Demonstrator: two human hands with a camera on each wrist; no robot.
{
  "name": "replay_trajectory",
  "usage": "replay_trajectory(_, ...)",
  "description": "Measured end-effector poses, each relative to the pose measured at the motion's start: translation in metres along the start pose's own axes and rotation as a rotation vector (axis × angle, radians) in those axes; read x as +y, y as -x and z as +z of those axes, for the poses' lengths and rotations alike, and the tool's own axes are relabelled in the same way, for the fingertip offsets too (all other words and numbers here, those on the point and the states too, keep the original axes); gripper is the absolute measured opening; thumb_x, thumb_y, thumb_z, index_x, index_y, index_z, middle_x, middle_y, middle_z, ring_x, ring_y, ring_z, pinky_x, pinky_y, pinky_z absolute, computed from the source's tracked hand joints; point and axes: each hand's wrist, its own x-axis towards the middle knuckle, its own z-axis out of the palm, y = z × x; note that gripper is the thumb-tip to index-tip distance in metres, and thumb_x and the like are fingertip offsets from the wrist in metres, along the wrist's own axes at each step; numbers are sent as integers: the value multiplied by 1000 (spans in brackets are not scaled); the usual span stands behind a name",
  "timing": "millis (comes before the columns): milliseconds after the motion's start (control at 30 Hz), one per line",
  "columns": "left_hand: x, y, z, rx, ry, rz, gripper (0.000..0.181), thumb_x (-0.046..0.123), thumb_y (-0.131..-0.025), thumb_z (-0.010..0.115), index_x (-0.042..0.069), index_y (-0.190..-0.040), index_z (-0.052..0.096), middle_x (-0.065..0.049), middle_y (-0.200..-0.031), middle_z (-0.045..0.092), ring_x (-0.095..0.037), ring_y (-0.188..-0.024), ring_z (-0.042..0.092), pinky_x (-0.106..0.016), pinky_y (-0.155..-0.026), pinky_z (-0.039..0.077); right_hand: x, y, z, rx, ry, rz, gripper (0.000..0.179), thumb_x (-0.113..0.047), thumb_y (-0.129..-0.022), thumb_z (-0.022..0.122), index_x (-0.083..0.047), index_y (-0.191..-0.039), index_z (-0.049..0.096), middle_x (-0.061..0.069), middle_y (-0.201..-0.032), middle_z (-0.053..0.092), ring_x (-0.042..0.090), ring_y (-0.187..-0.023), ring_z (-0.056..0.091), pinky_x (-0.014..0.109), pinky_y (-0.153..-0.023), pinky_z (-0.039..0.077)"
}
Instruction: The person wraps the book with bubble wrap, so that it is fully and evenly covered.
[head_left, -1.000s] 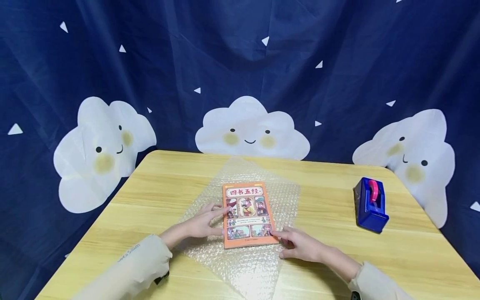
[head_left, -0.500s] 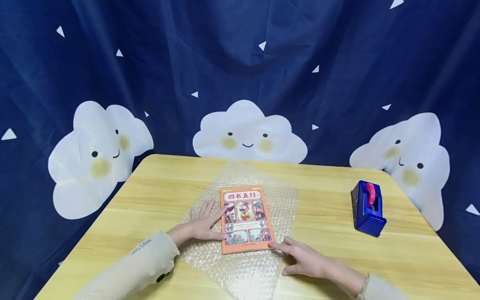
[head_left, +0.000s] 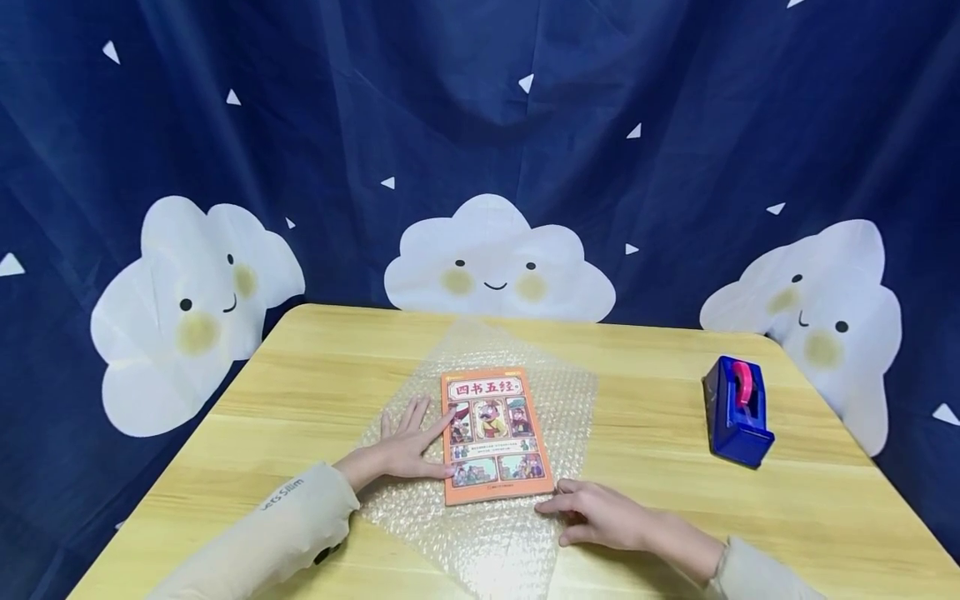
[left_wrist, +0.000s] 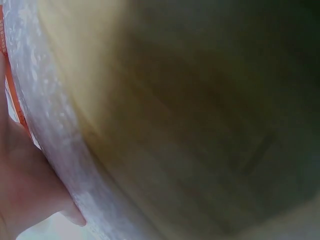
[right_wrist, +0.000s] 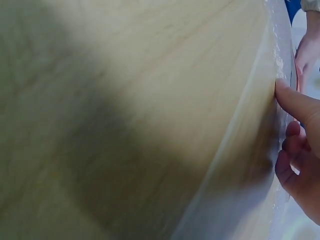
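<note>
Between spread left hand [head_left: 405, 454] and relaxed right hand [head_left: 603, 514], a book [head_left: 495, 433] is seemingly being aligned on bubble wrap [head_left: 495, 554]; steadying seems required next.

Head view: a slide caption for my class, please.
Left hand touching an orange book on bubble wrap, right hand near the book's corner, tape dispenser apart.

Bubble wrap [head_left: 498, 537] looked clear plastic, glossy, bumpy. Book cover [head_left: 491, 437] was smooth printed paper. Tabletop [head_left: 300, 400] showed wood grain, smooth with faint sheen. Tape dispenser [head_left: 738, 433] was glossy plastic. Backdrop [head_left: 450, 108] was creased cloth.
</note>
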Motion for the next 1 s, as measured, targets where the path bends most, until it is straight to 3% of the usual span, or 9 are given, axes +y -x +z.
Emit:
replay_trajectory(267, 2, -1, -5, 3, -7, 10, 93, 62, -75, 60, 26, -147, 14, -24, -149, -12, -41, -135, -16, -69, -94, -16, 1, -7, 0, 59, 43, -19, 34, -28, -84, 61, -5, -107, 67, -10, -84, 52, -6, -68, 39, 8, -58, 39)
replay_trajectory(400, 2, -1, -5, -8, -13, 7, 92, 62, -76, 59, 27, -147, 13, -23, -149, -12, -40, -135, -16, -68, -94, -16, 3, -10, -2, 104, -12, 5, 27, -25, -88, 58, -6, -102, 69, -12, -78, 46, -6, -66, 35, 9, -57, 38)
replay_trajectory(600, 1, -1, -5, -26, -12, 4, 93, 63, -75, 58, 27, -147, 11, -22, -149, -14, -40, -134, -18, -68, -94, -18, 6, -15, 0, 181, -107, 127, 19, -18, -91, 54, -8, -95, 69, -9, -88, 51, 0, -77, 44, 18, -65, 44)
replay_trajectory(767, -1, -2, -4, -45, -26, -2, 93, 63, -76, 57, 27, -147, 10, -22, -149, -15, -40, -134, -19, -68, -94, -17, 9, -24, 1, 195, -202, 216, 18, -17, -94, 50, -9, -85, 63, -10, -71, 51, -3, -62, 40, 17, -54, 40)
replay_trajectory(867, -1, -2, -4, -52, -34, -2, 93, 64, -76, 57, 28, -147, 10, -22, -149, -16, -39, -134, -19, -69, -94, -16, 10, -29, 2, 222, -225, 242, 17, -12, -93, 51, 0, -102, 57, -10, -64, 47, -4, -54, 36, 17, -48, 37)
replay_trajectory(1000, 1, -1, -6, -64, -31, 0, 92, 64, -76, 56, 28, -147, 10, -21, -149, -16, -39, -134, -19, -68, -95, -16, 12, -31, 4, 269, -199, 231, 50, -5, -88, 55, 8, -130, 31, -11, -63, 49, -5, -53, 38, 17, -48, 39)
